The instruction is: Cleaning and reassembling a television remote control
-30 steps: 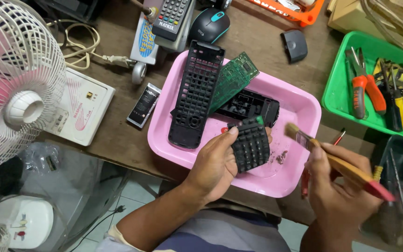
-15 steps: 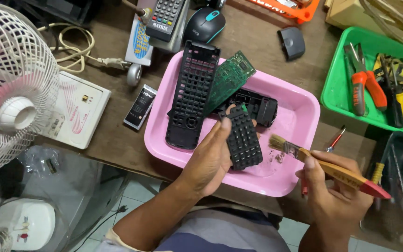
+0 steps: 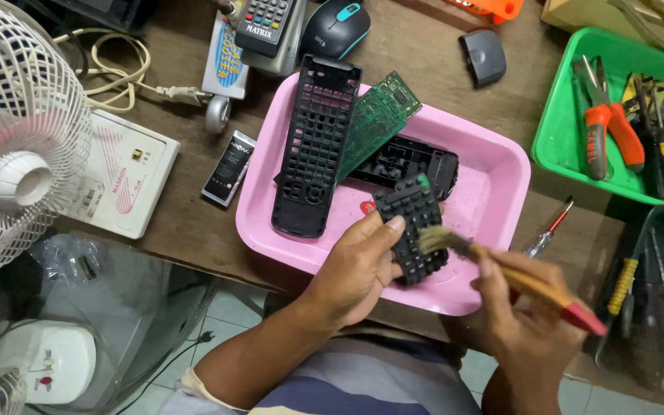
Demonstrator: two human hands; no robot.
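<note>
Head view: the left hand [image 3: 355,269] was closed around a black rubber keypad [image 3: 413,229], thumb on its near edge and fingers [image 3: 390,228] curled behind, holding it tilted above the pink tray [image 3: 493,192]. The right hand [image 3: 528,323] was closed on the wooden handle of a paintbrush [image 3: 501,269], its bristles touching the keypad just beside the left thumb tip. Beyond the fingers lay a black remote shell [image 3: 315,146], a green circuit board [image 3: 378,119] and a second black casing [image 3: 409,161]. In my judgement, light strokes away from the thumb, with the keypad kept over the tray, would serve best and catch the loosened dirt.
</note>
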